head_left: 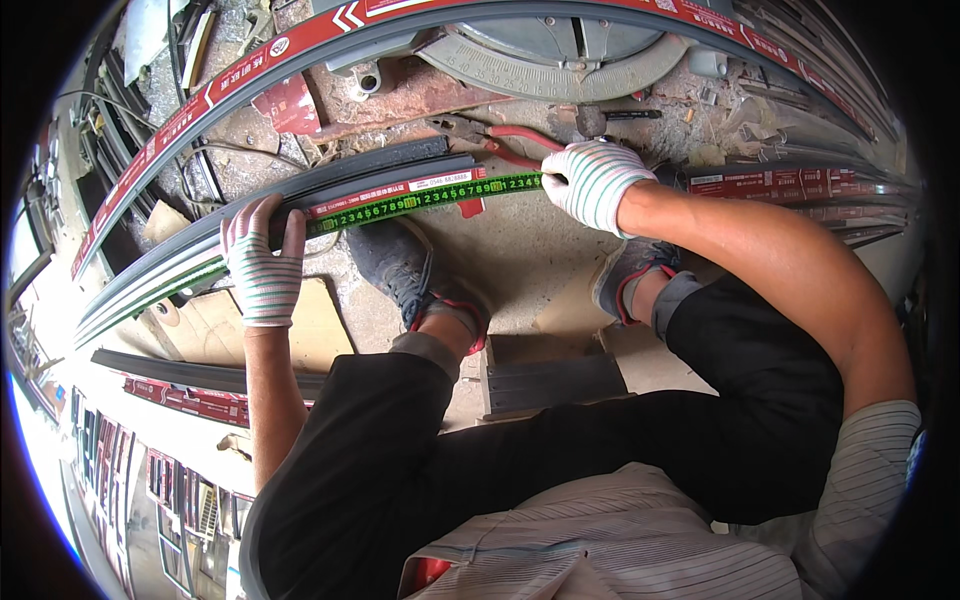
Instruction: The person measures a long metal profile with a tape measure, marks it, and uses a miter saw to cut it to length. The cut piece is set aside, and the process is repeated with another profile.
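Note:
A green tape measure blade is stretched along a long grey profile with a red label strip. My left hand, in a white glove with green stripes, is wrapped round the profile and the blade, fingers over the far side and thumb on the near side. The blade continues past it to the lower left. My right hand, gloved alike, is closed on the blade's right end, beyond the profile's end. Whether the tape's case or its hook sits in that fist is hidden.
Pliers with red handles lie beyond the blade. A grey saw base with an angle scale stands at the far side. Another long red-labelled profile arches across the front. Cardboard and my shoes are below the blade.

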